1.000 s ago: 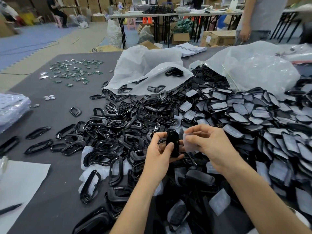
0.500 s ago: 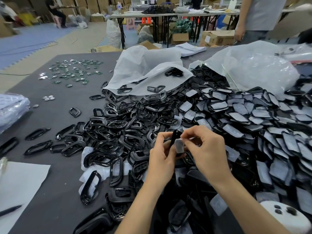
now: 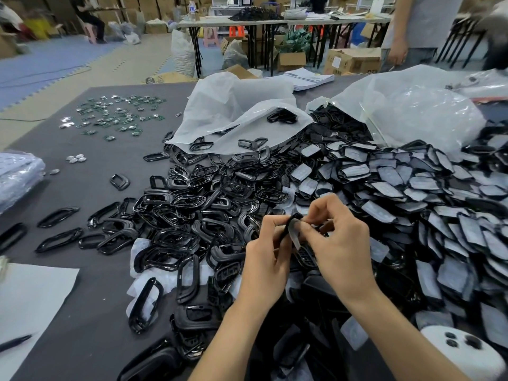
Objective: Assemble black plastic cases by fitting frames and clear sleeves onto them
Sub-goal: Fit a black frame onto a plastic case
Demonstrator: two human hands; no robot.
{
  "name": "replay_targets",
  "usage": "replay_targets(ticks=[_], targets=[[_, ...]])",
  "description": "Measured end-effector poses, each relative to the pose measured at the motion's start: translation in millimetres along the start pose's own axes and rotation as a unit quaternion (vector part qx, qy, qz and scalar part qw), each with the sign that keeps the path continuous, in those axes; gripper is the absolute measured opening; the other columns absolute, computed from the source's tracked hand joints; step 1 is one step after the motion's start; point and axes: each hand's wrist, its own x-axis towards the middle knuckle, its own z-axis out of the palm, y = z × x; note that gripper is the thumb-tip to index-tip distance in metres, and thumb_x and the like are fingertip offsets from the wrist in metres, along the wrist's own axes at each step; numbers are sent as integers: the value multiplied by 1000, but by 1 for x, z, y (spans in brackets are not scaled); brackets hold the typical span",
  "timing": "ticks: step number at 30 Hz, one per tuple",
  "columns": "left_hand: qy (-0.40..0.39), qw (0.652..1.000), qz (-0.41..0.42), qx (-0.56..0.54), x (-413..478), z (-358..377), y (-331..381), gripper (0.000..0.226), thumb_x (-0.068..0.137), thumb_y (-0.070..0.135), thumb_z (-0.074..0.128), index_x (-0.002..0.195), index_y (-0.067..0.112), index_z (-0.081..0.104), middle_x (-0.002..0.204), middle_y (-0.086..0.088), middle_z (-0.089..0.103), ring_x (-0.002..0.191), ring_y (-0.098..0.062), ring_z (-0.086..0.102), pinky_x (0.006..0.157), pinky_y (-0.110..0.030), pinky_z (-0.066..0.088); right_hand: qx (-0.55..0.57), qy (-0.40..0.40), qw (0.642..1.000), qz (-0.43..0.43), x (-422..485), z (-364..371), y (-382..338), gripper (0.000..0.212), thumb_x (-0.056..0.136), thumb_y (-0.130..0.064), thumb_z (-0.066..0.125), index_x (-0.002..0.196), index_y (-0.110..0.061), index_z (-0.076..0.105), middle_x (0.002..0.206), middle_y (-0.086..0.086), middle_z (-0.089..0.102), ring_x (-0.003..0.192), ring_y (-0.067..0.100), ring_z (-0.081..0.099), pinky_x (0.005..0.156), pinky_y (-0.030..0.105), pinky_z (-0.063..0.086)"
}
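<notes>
Bare left hand [image 3: 264,259], bare right hand [image 3: 341,251] (forearms [image 3: 228,339] uncovered)

- Table cover [image 3: 104,171]: plain dark grey, no pattern.
- Frames [image 3: 176,204]: glossy black throughout.
- Cases [image 3: 390,185]: black, faces showing pale grey film.
- Held case [image 3: 287,226]: black; its sleeve [image 3: 296,233]: milky clear.
- Bags [image 3: 236,105]: translucent white.
- Circuit boards [image 3: 115,116]: green with silver spots.
- Paper sheet [image 3: 30,303]: white; pen [image 3: 15,342]: black.
- Floor mats [image 3: 41,61]: blue.
- Cartons [image 3: 354,60]: brown.
- Rounded device [image 3: 461,358]: white with black dots.
</notes>
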Motion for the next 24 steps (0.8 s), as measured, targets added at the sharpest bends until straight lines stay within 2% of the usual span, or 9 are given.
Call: replay_targets(ticks=[2, 4, 7, 10, 13, 17, 19, 22, 24], targets=[[-3, 1000, 5, 6, 0, -1, 0, 25, 95, 10, 46, 109, 29, 43, 77, 3, 64, 50, -11, 43, 48, -24, 37, -5, 1, 1000, 0, 0, -1, -1, 33, 77, -9, 76, 75, -29, 50, 74, -9, 58, 72, 5, 54, 65, 14, 41], [-4, 1000, 3, 6, -1, -1, 0, 25, 95, 10, 46, 110, 30, 44, 77, 2, 64, 49, -9, 38, 47, -19, 31, -14, 3, 1000, -1, 0, -2, -2, 31, 77, -9, 77, 76, -26, 51, 73, -10, 57, 73, 5, 53, 68, 18, 42], [-9, 1000, 0, 0, -1, 0, 1, 25, 95, 10, 46, 111, 30, 44, 80, 4, 66, 50, -18, 45, 47, -24, 33, -35, 9, 999, -16, -1, -3, -5, 29, 76, -9, 77, 78, -24, 53, 73, -15, 53, 78, 7, 52, 72, 22, 44], [-16, 1000, 4, -12, 1, -1, 0, 30, 94, 8, 46, 110, 33, 44, 88, 17, 69, 59, -3, 58, 55, -14, 41, -50, 0, 999, -9, 3, -7, -5, 28, 74, -11, 79, 78, -23, 54, 72, -13, 54, 78, 10, 53, 70, 20, 43], [-34, 998, -38, -44, 2, -1, 2, 36, 94, 7, 46, 104, 41, 47, 90, 17, 72, 76, -7, 69, 68, -23, 56, -26, -45, 997, 54, 14, -13, -2, 30, 70, -11, 81, 79, -25, 57, 76, -9, 58, 72, 10, 54, 64, 17, 46], [-61, 973, -129, -179, 2, 0, 9, 28, 97, 5, 48, 101, 31, 56, 93, -1, 74, 85, -19, 73, 74, -25, 55, 117, -170, 961, 182, 29, -24, 0, 23, 74, 0, 77, 82, -18, 66, 73, -2, 66, 56, 5, 59, 48, 14, 46], [-78, 961, -146, -222, 3, -2, 11, 17, 98, 4, 49, 105, 19, 55, 94, -8, 74, 84, -23, 73, 73, -27, 56, 146, -220, 940, 215, 36, -28, 4, 20, 75, 3, 75, 82, -15, 69, 69, 0, 67, 55, 6, 60, 50, 16, 47], [-106, 946, -178, -250, 5, -5, 12, 11, 98, 6, 50, 109, 9, 51, 96, -19, 73, 85, -37, 71, 79, -44, 59, 135, -263, 928, 228, 42, -32, 6, 19, 76, 4, 73, 82, -13, 71, 70, 3, 69, 61, 8, 63, 56, 18, 50], [-119, 933, -206, -270, 6, -7, 13, 13, 99, 6, 48, 111, 8, 52, 95, -19, 73, 82, -34, 72, 75, -40, 59, 129, -276, 923, 234, 43, -32, 6, 18, 77, 5, 72, 81, -12, 70, 71, 4, 69, 61, 8, 64, 56, 19, 52]])
